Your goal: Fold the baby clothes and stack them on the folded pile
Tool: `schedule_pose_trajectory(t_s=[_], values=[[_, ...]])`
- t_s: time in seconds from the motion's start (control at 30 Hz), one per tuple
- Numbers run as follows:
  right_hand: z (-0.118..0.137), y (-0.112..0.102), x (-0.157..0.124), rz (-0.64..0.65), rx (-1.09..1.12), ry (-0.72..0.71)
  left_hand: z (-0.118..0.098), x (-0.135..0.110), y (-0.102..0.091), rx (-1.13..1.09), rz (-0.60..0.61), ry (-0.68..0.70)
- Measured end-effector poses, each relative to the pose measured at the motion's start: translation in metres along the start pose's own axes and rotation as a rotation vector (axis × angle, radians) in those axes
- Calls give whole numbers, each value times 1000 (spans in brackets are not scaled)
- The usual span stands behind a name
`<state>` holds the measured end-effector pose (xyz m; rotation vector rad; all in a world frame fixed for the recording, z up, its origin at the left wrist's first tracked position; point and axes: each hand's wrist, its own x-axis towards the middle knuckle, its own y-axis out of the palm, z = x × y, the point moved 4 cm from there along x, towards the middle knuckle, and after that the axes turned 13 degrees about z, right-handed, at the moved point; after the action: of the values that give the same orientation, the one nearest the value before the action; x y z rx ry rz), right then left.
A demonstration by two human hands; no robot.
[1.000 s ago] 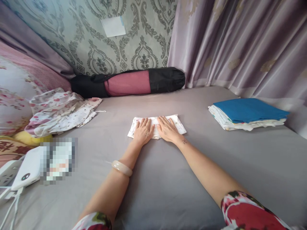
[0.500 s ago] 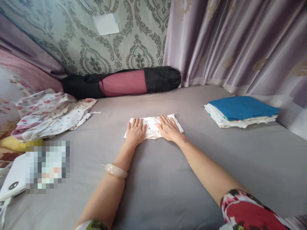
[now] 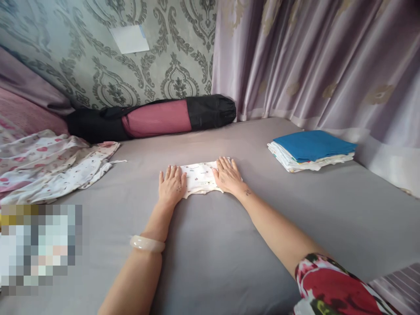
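Note:
A small white garment (image 3: 201, 175) with a tiny printed pattern lies folded flat on the grey bed sheet (image 3: 210, 253). My left hand (image 3: 171, 186) rests flat over its left end, fingers spread and palm down. At the other end, my right hand (image 3: 229, 176) presses on the cloth, its fingers stretched out too. Both hands cover the ends of the garment, so only its middle shows between them. Neither hand grips anything.
A stack of folded clothes (image 3: 311, 148), blue on top, sits at the right. Loose printed clothes (image 3: 65, 168) lie at the left, above a blurred-out patch. A black and pink rolled bag (image 3: 157, 117) lies along the wall, beside the purple curtain (image 3: 278, 57).
My left hand has slid outward to the left end of the garment, uncovering more of its middle. My right hand stays on the right end. The whole view has turned slightly right.

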<state>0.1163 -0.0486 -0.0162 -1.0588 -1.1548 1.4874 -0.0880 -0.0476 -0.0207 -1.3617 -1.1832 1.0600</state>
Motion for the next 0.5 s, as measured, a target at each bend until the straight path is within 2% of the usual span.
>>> schedule_pose_trajectory(t_s=[0.1,0.17,0.43,0.5], values=[[-4,5,2,53,17,23,3,1,5,-5,89,-18],[-5,6,3,55,15,27,3,2,5,1,103,-20],[-4,4,2,68,27,24,4,0,4,-8,80,-28],[-6,2,2,70,32,29,4,0,1,-19,41,-27]])
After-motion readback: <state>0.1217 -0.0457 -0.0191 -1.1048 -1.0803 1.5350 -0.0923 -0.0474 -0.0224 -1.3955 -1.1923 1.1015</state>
